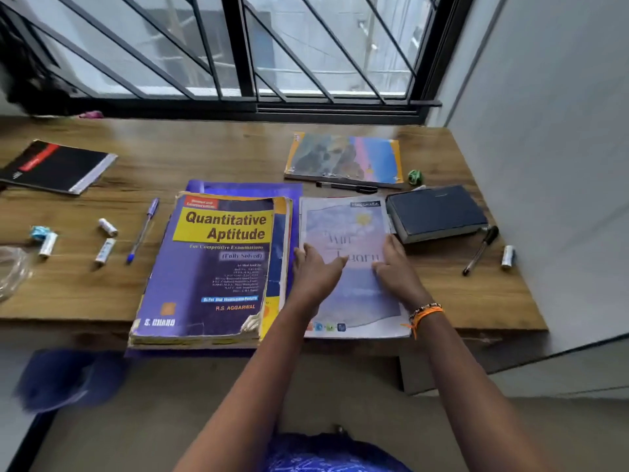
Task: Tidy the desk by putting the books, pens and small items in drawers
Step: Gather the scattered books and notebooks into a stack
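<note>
A pale lilac notebook [343,223] lies near the wooden desk's [218,155] front edge. My left hand [315,272] hovers over or rests on its left side, fingers relaxed. My right hand [396,270] lies on its right side, fingers extended. Left of it a thick "Quantitative Aptitude" book [218,267] sits on a blue folder [245,189]. A dark blue book [435,212] lies to the right. A colourful notebook [343,158] lies behind, with a black marker [347,187] in front of it. A blue pen [143,229] and a black pen [480,250] lie on the desk.
A black notebook [58,166] lies at the far left. Several small white tubes [105,250] are scattered at the left, one more white tube [507,257] at the right edge. A green sharpener [415,177] sits behind the dark book. Clear plastic [12,270] lies at the left edge. A barred window [238,52] stands behind, a wall to the right.
</note>
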